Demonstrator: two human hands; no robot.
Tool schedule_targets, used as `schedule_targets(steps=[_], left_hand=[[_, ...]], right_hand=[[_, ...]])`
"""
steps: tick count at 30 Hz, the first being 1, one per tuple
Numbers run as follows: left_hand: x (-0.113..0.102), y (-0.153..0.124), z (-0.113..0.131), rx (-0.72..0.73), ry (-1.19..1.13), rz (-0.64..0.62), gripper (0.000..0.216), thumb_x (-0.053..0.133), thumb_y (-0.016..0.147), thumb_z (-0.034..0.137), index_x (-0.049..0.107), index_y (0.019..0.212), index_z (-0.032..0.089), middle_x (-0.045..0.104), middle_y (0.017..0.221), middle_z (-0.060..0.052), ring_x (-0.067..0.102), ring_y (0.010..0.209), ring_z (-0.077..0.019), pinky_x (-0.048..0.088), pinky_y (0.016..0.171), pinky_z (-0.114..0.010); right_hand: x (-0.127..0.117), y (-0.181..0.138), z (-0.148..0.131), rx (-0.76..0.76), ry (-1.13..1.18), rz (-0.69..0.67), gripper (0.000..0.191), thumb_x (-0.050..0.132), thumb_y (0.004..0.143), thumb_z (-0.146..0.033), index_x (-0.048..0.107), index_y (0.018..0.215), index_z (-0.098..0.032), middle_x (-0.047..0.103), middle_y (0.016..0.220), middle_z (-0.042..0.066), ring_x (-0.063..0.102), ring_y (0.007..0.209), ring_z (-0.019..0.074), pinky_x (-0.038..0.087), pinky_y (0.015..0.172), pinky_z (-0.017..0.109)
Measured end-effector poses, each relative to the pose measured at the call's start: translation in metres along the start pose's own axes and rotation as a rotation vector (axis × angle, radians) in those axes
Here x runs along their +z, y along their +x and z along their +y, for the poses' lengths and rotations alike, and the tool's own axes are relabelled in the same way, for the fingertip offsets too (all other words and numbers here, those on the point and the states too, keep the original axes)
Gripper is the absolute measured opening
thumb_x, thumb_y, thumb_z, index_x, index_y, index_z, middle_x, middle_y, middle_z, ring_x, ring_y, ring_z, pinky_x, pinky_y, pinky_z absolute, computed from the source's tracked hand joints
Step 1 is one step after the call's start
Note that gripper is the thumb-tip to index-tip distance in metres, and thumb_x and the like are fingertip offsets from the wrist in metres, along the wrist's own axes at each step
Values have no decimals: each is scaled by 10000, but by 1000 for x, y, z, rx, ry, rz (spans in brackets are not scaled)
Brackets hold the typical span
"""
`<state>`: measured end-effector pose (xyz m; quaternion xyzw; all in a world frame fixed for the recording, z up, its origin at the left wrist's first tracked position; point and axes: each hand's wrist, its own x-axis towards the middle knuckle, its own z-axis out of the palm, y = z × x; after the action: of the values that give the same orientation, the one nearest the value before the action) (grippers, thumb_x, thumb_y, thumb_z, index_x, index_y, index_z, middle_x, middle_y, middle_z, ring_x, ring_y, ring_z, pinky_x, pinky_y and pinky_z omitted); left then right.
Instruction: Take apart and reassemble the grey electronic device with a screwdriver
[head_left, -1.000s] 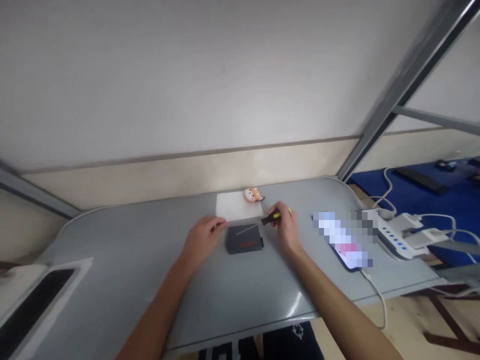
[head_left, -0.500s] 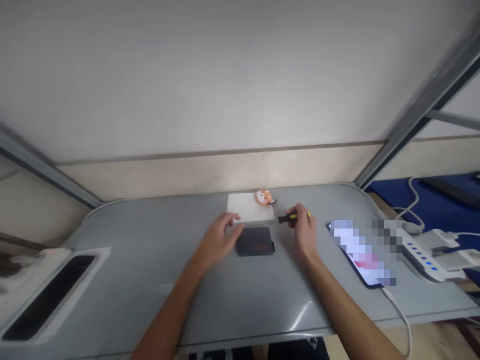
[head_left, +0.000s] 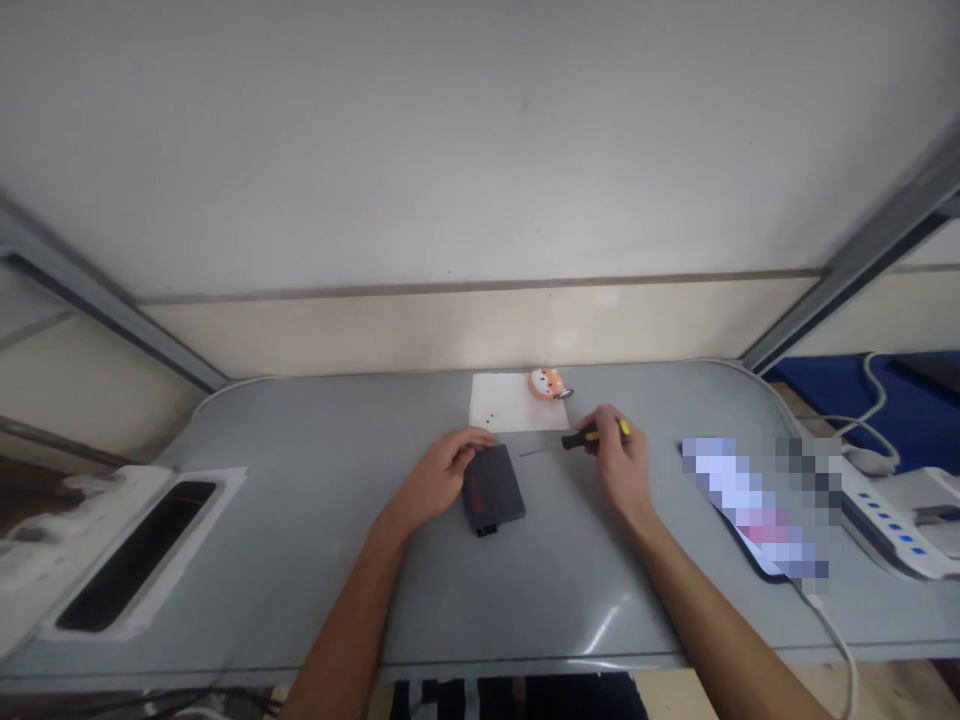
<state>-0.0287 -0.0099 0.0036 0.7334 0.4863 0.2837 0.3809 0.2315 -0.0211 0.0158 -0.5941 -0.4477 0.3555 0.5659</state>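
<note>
A flat dark grey box (head_left: 493, 487) with a red mark lies on the grey table (head_left: 300, 520), turned at an angle. My left hand (head_left: 442, 475) rests on its left edge, fingers curled over the box. My right hand (head_left: 621, 466) grips a screwdriver (head_left: 581, 439) with a black and yellow handle. Its thin shaft points left, just above and right of the box. Behind the box lies a white sheet (head_left: 514, 403) with a few tiny dark specks, perhaps screws, on it.
A small orange animal-shaped charm (head_left: 549, 383) sits at the sheet's far right corner. A phone (head_left: 757, 500) on a cable lies to the right, with a white power strip (head_left: 896, 520) beyond it. A white tray with a dark slot (head_left: 135, 550) stands at the left.
The box has been turned from lying square to lying at an angle, with my left hand now on it. The screwdriver has come away from the box top. The camera has swung rightward.
</note>
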Motion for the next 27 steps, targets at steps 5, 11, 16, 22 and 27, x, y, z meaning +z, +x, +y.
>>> schedule_targets(steps=[5,11,16,22,27], left_hand=[[12,3,-2,0,-8,76,358,381,1007,170,731,1060,219,762,1110,-53,698,1051,-214,529,992,-388],[16,2,-3,8,5,114,364,373,1037,220,736,1051,237,761,1084,-49,711,1032,-222,548,975,-398],[19,3,3,51,68,129,232,510,1025,293,718,1109,237,750,1134,-54,695,1062,-220,532,1005,-391],[17,3,10,-11,52,84,213,574,998,332,747,1088,246,749,1109,-48,712,943,-206,592,863,-350],[12,2,11,-144,-41,16,265,586,989,432,757,1096,261,741,1158,-45,636,601,-127,503,466,-244]], right_hand=[[6,-6,5,-78,-63,-160,438,497,979,-532,635,719,-207,595,686,1,558,681,165,432,647,281],[4,-7,5,-86,-73,-117,470,473,1002,-549,637,724,-207,580,678,-4,528,658,159,408,641,285],[5,-6,5,-89,-58,-179,440,496,998,-525,628,723,-209,585,693,-3,545,682,161,413,641,279],[4,-6,2,-73,-61,-169,458,481,999,-536,641,726,-204,606,703,6,546,687,164,414,640,281],[4,-7,-2,-109,-73,-167,441,480,1001,-496,619,697,-207,598,681,-3,542,671,160,420,651,279]])
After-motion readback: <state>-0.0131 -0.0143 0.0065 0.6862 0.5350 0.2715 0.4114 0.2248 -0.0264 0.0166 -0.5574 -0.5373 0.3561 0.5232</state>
